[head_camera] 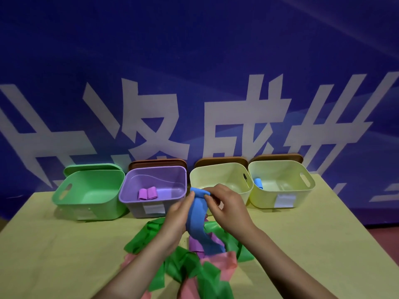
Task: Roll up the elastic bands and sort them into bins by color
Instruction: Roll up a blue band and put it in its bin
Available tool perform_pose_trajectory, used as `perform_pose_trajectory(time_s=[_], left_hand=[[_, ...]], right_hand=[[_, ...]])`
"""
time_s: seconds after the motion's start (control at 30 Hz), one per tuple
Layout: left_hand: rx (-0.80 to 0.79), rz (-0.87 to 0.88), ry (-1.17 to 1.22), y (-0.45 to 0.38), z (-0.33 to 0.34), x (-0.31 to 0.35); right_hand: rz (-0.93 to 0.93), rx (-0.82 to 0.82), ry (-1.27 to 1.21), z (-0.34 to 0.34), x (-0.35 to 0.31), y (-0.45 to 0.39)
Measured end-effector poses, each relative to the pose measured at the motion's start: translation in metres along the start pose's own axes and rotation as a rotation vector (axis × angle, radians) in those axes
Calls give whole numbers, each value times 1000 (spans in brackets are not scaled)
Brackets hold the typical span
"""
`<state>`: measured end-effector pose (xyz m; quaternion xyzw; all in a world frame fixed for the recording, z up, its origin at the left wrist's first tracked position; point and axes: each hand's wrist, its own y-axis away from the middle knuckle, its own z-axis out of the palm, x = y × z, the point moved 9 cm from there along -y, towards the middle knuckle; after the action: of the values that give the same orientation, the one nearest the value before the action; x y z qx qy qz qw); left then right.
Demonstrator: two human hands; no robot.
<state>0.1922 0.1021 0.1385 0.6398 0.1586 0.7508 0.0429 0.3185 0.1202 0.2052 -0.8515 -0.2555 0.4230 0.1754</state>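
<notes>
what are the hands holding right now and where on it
Both hands hold the blue elastic band at its top end, where the roll is starting: the left hand pinches the left edge, the right hand the right edge. Its tail hangs onto the pile.

Four bins [218, 180] line the back of the bench [54, 244]; loose bands [187, 266] lie heaped before them, and the second bin holds seemingly two rolls [147, 193].

Blue band [197, 221], top end rolled, hangs upright.

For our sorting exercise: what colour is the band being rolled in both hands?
Blue band, seen in the head view.
</notes>
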Motion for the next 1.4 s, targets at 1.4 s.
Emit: perform_pose_trajectory(time_s=[1.4], left_hand=[[-82, -45, -78, 2, 18, -21]], right_hand=[[139, -33, -66, -8, 23, 21]])
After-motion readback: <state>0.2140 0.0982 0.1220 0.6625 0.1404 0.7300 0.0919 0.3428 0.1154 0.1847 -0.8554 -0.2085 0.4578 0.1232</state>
